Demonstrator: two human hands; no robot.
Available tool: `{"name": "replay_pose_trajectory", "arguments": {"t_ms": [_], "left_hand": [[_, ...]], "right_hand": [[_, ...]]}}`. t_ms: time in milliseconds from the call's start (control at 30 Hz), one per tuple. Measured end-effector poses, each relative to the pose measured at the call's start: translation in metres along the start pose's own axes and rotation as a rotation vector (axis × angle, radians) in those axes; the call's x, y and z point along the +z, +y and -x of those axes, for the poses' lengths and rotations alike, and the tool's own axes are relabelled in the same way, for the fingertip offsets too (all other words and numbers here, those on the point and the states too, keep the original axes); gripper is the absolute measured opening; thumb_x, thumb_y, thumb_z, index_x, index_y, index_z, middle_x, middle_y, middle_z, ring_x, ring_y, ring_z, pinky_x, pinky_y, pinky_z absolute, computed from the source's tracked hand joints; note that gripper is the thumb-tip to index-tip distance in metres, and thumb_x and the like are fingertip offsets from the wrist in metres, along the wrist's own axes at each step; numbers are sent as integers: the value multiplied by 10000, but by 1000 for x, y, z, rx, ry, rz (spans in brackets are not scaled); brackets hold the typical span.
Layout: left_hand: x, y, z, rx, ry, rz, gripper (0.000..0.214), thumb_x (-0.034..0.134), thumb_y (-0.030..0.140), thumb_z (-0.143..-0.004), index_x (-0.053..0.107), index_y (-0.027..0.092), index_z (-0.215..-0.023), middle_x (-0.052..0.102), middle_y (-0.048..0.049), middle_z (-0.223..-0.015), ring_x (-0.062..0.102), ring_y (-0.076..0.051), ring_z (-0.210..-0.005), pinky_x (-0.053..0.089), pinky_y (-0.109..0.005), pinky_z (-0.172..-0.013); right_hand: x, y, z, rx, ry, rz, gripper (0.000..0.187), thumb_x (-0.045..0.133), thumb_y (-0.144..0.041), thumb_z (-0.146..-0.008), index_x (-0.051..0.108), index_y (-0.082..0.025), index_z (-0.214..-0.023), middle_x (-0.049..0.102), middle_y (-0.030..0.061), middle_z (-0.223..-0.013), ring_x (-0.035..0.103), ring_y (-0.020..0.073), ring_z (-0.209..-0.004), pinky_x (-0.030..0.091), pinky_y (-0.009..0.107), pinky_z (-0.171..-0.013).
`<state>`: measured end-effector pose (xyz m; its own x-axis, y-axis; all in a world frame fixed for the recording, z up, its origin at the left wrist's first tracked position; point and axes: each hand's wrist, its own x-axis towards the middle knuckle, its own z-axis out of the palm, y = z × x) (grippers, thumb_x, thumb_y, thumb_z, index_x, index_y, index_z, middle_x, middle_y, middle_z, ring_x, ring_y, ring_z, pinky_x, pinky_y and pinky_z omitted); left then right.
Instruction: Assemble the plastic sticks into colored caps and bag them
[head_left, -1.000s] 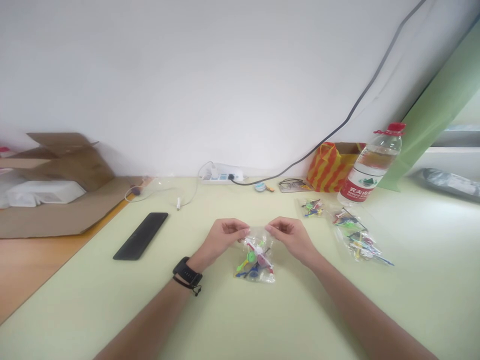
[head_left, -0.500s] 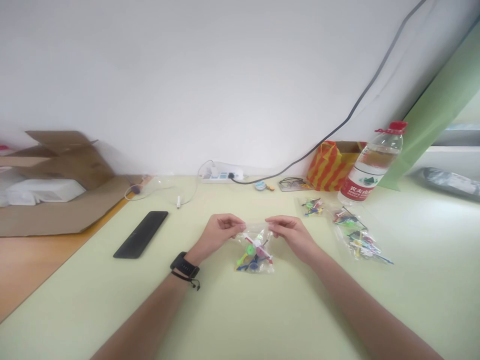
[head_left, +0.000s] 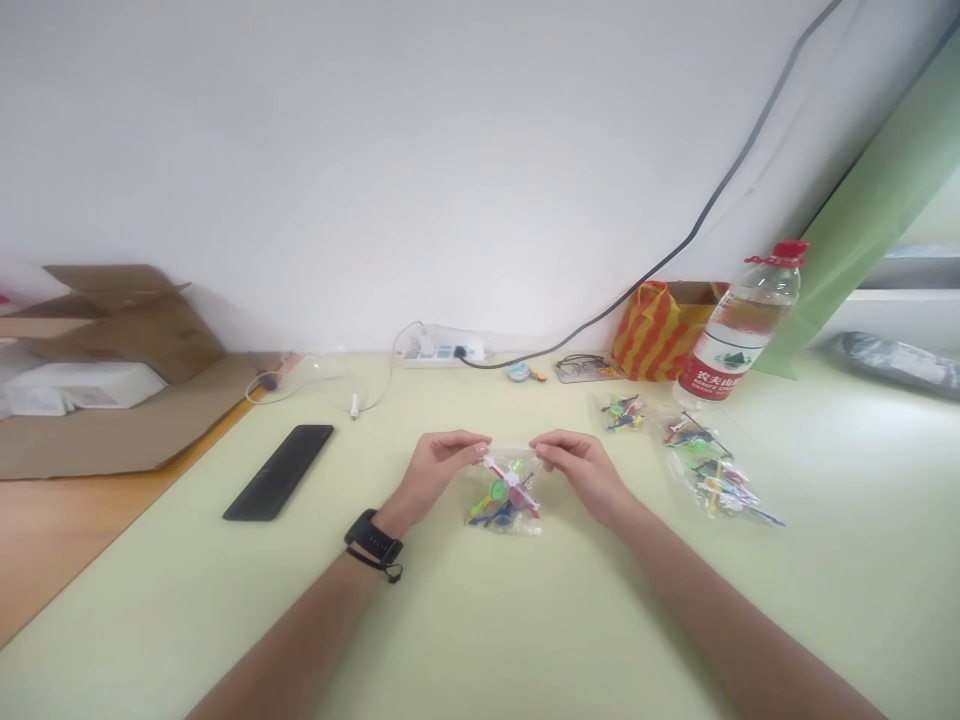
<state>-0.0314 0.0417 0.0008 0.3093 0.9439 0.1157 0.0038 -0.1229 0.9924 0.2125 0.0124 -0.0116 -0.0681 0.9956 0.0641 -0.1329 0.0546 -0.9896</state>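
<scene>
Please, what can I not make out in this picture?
In the head view:
Clear plastic bag: upper corners hidden by the left hand and right hand.
Small multicoloured plastic pieces inside: overlapping, too small to count.
Brown cardboard box: cut off by the picture's left edge.
Greyish wrapped packet: contents blurred.

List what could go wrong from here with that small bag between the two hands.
The left hand and right hand pinch the clear bag near its top corners; a hard pull might tear it and spill the colored pieces onto the table.

The tall bottle stands just behind the other small bags; a careless reach there could knock it onto them.
</scene>
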Motion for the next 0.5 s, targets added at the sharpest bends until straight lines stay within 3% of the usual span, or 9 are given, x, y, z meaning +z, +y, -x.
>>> {"name": "replay_pose_trajectory", "arguments": {"t_ms": [167,333,500], "left_hand": [[2,-1,0,-16,55,-4,386,855,352,-751,793,176,-1089,781,-73,-914,719,-214,-867,577,-338,-848],[-1,-1,-3,-3,46,-88,271,846,379,-762,802,158,-912,785,-87,-879,719,-206,-779,585,-313,-739],[-5,0,-4,10,25,-57,250,841,353,-772,808,169,-938,790,-74,-875,719,-193,-777,580,-296,-741]], "right_hand": [[2,-1,2,-62,29,85,342,802,-399,-765,778,-219,-1054,668,9,-779,583,169,-740,471,316,-723],[2,0,1,-49,62,115,236,805,-394,-747,797,-213,-898,734,41,-834,611,186,-759,487,332,-734],[0,-1,0,-69,60,97,179,778,-368,-764,818,-234,-877,731,35,-821,605,184,-758,492,337,-755]]}}
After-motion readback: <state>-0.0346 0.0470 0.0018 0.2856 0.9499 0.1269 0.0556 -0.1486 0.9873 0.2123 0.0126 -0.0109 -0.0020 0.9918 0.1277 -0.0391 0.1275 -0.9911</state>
